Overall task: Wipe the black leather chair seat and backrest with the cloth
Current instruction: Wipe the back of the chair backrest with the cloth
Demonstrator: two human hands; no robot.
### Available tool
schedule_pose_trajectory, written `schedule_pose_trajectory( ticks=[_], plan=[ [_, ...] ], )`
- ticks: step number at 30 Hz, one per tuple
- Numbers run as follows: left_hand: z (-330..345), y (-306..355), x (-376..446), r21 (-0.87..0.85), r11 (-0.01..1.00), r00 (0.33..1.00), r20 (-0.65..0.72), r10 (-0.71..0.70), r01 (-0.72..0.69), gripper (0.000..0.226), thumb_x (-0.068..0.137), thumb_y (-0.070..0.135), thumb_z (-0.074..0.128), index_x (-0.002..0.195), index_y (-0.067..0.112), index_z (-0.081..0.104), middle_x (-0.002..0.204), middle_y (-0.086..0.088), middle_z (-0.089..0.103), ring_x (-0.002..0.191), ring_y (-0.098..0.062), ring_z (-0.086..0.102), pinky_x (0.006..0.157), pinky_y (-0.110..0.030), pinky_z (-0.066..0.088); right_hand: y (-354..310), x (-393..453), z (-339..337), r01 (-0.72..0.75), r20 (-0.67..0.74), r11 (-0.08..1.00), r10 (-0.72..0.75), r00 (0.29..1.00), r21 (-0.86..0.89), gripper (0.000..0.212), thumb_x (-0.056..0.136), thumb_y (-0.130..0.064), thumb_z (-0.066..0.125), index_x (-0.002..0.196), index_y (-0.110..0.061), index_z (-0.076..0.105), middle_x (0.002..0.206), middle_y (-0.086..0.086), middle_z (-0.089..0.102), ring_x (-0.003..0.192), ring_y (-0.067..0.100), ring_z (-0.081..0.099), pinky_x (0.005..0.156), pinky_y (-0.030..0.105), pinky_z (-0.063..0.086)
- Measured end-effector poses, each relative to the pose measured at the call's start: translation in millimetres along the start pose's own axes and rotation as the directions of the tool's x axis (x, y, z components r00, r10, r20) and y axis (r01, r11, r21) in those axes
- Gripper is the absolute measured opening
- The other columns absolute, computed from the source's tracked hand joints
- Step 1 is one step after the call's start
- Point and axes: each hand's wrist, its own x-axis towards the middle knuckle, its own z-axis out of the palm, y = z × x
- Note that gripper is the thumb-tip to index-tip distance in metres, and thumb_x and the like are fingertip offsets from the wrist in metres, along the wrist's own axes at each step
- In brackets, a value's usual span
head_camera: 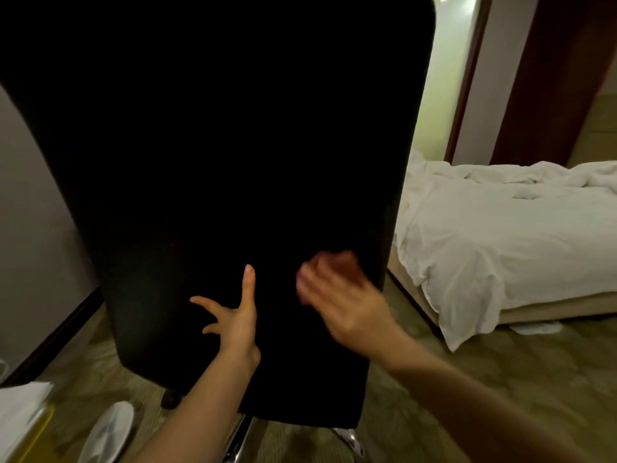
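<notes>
My view filled by the black leather chair back (217,145), matte, featureless, upright before me, my left hand (238,325) splayed flat against it, my right hand (337,292) blurred, grip unclear, no cloth discernible.

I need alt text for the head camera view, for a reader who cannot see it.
Two bare hands reach to the back of a tall black leather chair: the left hand spread open, the right hand blurred, with something reddish at its fingertips. An unmade white bed stands to the right on patterned carpet.

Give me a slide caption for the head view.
Both hands, left and right, on the black chair back beside an unmade bed.
</notes>
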Motion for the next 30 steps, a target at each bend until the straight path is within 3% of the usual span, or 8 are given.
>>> schedule_pose_trajectory(
  ticks=[3, 5, 8, 12, 17, 21, 27, 30],
  plan=[
    [-1.3, 5.6, -11.0, 0.015, 0.999, 0.998, -0.033, 0.044, -0.044, 0.112, 0.06, 0.064, 0.058, 0.139, 0.045, -0.019, 0.153, -0.01, -0.024, 0.143, -0.033, -0.008, 0.114, -0.055, 0.013, -12.5, -58.6, 3.9, 0.236, 0.284, 0.972, -0.23, 0.931, 0.014, 0.04, 0.097, -0.018, 0.041, 0.137, -0.012, 0.046, 0.146, 0.004, 0.04, 0.139, 0.016, 0.029, 0.118, 0.038, 0.012],
    [4.3, 20.5, -16.9, 0.016, 0.992, 0.991, -0.044, 0.124, -0.123, 0.105, 0.066, 0.063, 0.058, 0.14, 0.048, -0.014, 0.153, -0.006, -0.025, 0.143, -0.033, -0.009, 0.114, -0.056, 0.012, 5.5, -45.7, -10.6, 0.203, 0.218, 0.979, -0.195, 0.956, -0.015, 0.04, 0.098, -0.02, 0.039, 0.138, -0.014, 0.042, 0.147, 0.002, 0.037, 0.139, 0.014, 0.028, 0.117, 0.037, 0.013],
    [31.0, 54.1, -32.9, 0.026, 0.963, 0.963, -0.007, 0.27, -0.269, 0.104, 0.062, 0.065, 0.052, 0.141, 0.047, -0.013, 0.153, -0.003, -0.026, 0.142, -0.032, -0.016, 0.114, -0.057, 0.006, 45.9, 36.5, -45.6, -0.009, -0.13, 1.0, 0.006, 0.991, -0.023, 0.04, 0.094, -0.013, 0.041, 0.134, -0.013, 0.044, 0.142, 0.006, 0.042, 0.138, 0.019, 0.03, 0.111, 0.038, 0.03],
    [71.5, 81.4, -55.6, 0.064, 0.866, 0.868, 0.0, 0.497, -0.496, 0.107, 0.056, 0.066, 0.05, 0.14, 0.049, -0.013, 0.153, 0.002, -0.028, 0.14, -0.028, -0.023, 0.112, -0.061, 0.003, 67.9, 112.2, -61.5, -0.345, -0.431, 0.922, 0.387, 0.815, 0.175, 0.055, 0.084, -0.008, 0.042, 0.138, -0.014, 0.037, 0.148, 0.008, 0.029, 0.144, 0.018, 0.01, 0.115, 0.035, 0.022],
    [86.6, 82.5, -57.3, 0.117, 0.835, 0.837, -0.049, 0.545, -0.537, 0.109, 0.058, 0.063, 0.055, 0.141, 0.046, -0.014, 0.152, 0.001, -0.029, 0.14, -0.028, -0.025, 0.109, -0.064, 0.001, -6.5, 33.0, -5.9, -0.633, -0.34, 0.741, 0.669, 0.661, 0.225, 0.056, 0.099, -0.023, 0.03, 0.15, -0.026, 0.006, 0.158, -0.001, 0.001, 0.144, 0.025, 0.007, 0.114, 0.041, 0.022],
    [87.0, 80.6, -57.8, 0.117, 0.831, 0.834, -0.044, 0.551, -0.543, 0.102, 0.073, 0.052, 0.06, 0.142, 0.045, -0.014, 0.152, 0.0, -0.03, 0.139, -0.029, -0.026, 0.11, -0.063, 0.0, -11.5, 19.0, -11.9, -0.745, -0.21, 0.612, 0.791, 0.575, 0.266, 0.057, 0.101, -0.044, 0.021, 0.149, -0.02, 0.004, 0.152, 0.012, 0.013, 0.137, 0.028, 0.022, 0.104, 0.048, 0.038],
    [84.7, 82.1, -51.8, 0.113, 0.842, 0.845, -0.029, 0.534, -0.528, 0.099, 0.077, 0.049, 0.06, 0.142, 0.045, -0.015, 0.152, -0.001, -0.029, 0.139, -0.03, -0.026, 0.109, -0.062, 0.0, 48.3, 114.0, -60.9, -0.668, -0.258, 0.493, 0.868, 0.424, 0.557, 0.054, 0.098, -0.034, 0.036, 0.145, -0.008, 0.025, 0.144, 0.015, 0.035, 0.121, -0.006, 0.024, 0.097, -0.005, 0.016],
    [79.3, 77.7, -50.9, 0.118, 0.831, 0.836, -0.014, 0.549, -0.544, 0.098, 0.078, 0.048, 0.06, 0.142, 0.044, -0.015, 0.152, 0.002, -0.029, 0.14, -0.029, -0.025, 0.11, -0.063, 0.0, 42.2, 95.7, -51.9, -0.653, -0.252, 0.478, 0.875, 0.414, 0.587, 0.048, 0.098, -0.028, 0.037, 0.143, -0.014, 0.028, 0.136, 0.014, 0.043, 0.113, -0.008, 0.032, 0.091, -0.005, 0.022]
  ],
)
